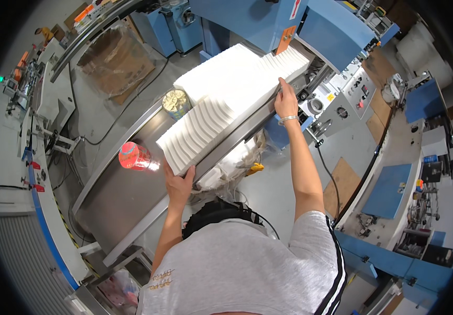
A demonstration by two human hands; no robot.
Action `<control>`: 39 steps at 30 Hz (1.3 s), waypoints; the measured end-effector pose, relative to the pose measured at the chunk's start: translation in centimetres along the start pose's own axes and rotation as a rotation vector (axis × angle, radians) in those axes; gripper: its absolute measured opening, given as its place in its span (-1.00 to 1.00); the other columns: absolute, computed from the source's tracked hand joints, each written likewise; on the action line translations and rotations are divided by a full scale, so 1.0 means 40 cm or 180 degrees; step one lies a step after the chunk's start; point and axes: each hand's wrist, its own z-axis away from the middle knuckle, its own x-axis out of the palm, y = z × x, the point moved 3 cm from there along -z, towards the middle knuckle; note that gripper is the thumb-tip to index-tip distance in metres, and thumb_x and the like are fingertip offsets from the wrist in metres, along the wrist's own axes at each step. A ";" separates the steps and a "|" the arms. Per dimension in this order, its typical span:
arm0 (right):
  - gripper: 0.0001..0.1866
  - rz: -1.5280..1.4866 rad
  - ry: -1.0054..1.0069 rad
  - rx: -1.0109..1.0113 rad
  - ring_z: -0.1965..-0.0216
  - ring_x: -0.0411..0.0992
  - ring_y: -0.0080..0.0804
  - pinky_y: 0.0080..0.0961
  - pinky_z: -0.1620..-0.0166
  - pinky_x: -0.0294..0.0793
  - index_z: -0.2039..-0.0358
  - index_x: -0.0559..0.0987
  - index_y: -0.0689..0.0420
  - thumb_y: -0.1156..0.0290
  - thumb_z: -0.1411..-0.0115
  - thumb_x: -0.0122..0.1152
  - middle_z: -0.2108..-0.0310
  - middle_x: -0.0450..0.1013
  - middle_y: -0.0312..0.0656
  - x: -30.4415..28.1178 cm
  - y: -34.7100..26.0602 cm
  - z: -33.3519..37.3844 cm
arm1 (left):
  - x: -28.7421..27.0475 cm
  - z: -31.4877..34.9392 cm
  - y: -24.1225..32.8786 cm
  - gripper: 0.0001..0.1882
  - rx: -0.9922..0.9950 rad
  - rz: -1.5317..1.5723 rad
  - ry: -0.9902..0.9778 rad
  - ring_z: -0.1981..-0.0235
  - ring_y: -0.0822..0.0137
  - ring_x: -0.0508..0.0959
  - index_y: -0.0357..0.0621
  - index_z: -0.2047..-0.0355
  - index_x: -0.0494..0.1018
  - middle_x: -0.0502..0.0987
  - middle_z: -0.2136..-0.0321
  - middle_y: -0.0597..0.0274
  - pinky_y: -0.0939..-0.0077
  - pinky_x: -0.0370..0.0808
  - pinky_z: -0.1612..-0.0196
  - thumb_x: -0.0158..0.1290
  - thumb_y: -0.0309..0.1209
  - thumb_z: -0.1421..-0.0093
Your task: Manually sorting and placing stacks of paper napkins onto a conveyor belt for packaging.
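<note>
A long row of white sheets (pixel 197 131), packed on edge with wavy fanned tops, lies along a metal trough under a blue machine. My left hand (pixel 178 185) is closed around the row's near end, its thumb and fingers spread across the end face. Farther up, my right hand (pixel 285 100) rests against the row's right side near the machine, fingers stretched out along the edge; part of them is hidden. A second white block (pixel 216 71) lies alongside on the left. Beside the row stand a can-like cylinder with a gold crinkled top (pixel 176 102) and a red-topped clear cylinder (pixel 133 156).
The metal trough (pixel 126 202) has raised rails on both sides. An orange bracket (pixel 285 39) hangs from the blue machine (pixel 247 23) over the row's far end. A control panel (pixel 350 97) with knobs stands to the right. Plastic-wrapped white bundles (pixel 231 165) lie below the trough.
</note>
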 end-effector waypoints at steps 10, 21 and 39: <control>-0.64 0.0176 0.0073 -0.0053 0.15 0.43 0.03 -0.18 0.13 0.46 0.08 0.48 0.06 0.59 -0.07 0.03 0.10 0.42 -0.03 -0.005 -0.019 -0.017 | 0.007 0.002 -0.014 -0.17 0.0086 -0.0141 0.0036 -0.11 -0.19 0.29 -0.43 -0.19 0.07 0.26 -0.09 -0.29 0.14 0.25 -0.16 0.24 -0.33 0.00; -0.70 0.0209 -0.0195 0.0504 0.20 0.44 0.10 -0.12 0.10 0.40 0.32 0.55 0.16 0.21 -0.20 -0.04 0.25 0.49 0.07 0.010 -0.043 -0.076 | 0.009 0.016 -0.027 -0.15 0.0037 -0.0454 -0.0068 -0.12 -0.19 0.25 -0.39 -0.19 0.10 0.22 -0.12 -0.24 0.10 0.23 -0.17 0.25 -0.27 0.02; 0.14 -0.0153 -0.3046 0.2019 0.59 0.43 -0.69 -0.81 0.77 0.10 -0.24 0.04 0.43 -0.16 0.07 0.38 0.39 0.42 -0.20 0.022 -0.048 -0.192 | 0.006 -0.111 -0.043 -0.27 -0.2213 0.2253 -0.0756 0.06 0.28 0.43 -0.30 -0.13 0.16 0.42 0.05 0.10 0.40 0.37 0.01 0.19 -0.14 -0.10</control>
